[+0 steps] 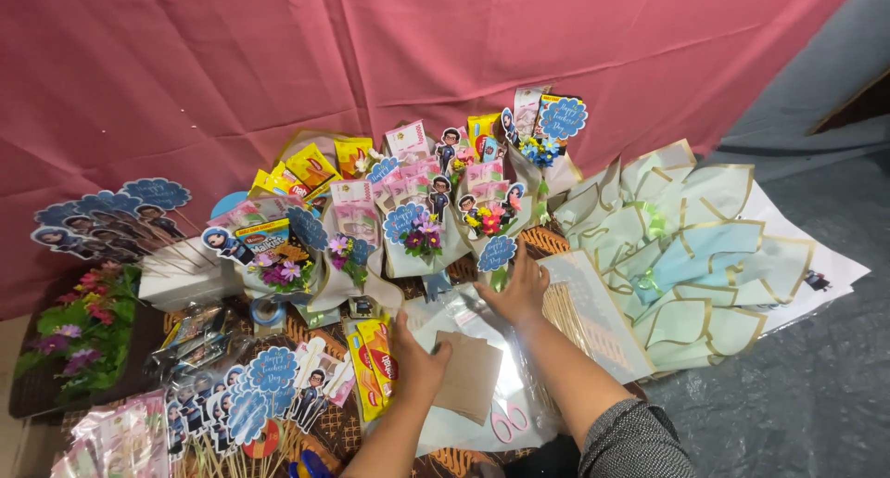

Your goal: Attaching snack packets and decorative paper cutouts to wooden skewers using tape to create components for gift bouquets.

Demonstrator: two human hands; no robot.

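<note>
Brown square card pieces [471, 374] pinned under the left hand, on clear film near the table's front edge.

Nearest the person, pink-handled scissors [507, 423] lie on the clear cellophane sheet [482, 325], within easy reach. The left hand [416, 357] rests flat on the card pieces' left edge, fingers spread and gripping nothing, apparently to keep the stack from sliding on the slick film. Just left of it lie yellow-and-red snack sachets [373, 369], and farther left stand blue cloud-shaped paper toppers on sticks [260, 390]. The right hand [519, 288] reaches farther in, fingers open and pressed down by a blue topper [497, 253] at the film's far edge. Behind stand finished small bouquets of flowers, banknotes and cartoon cut-outs [422, 223], propped upright along the table's back edge against the pink cloth backdrop [278, 61]. Pale green wrapping sheets with gold edges [686, 255] fan over the right edge.
</note>
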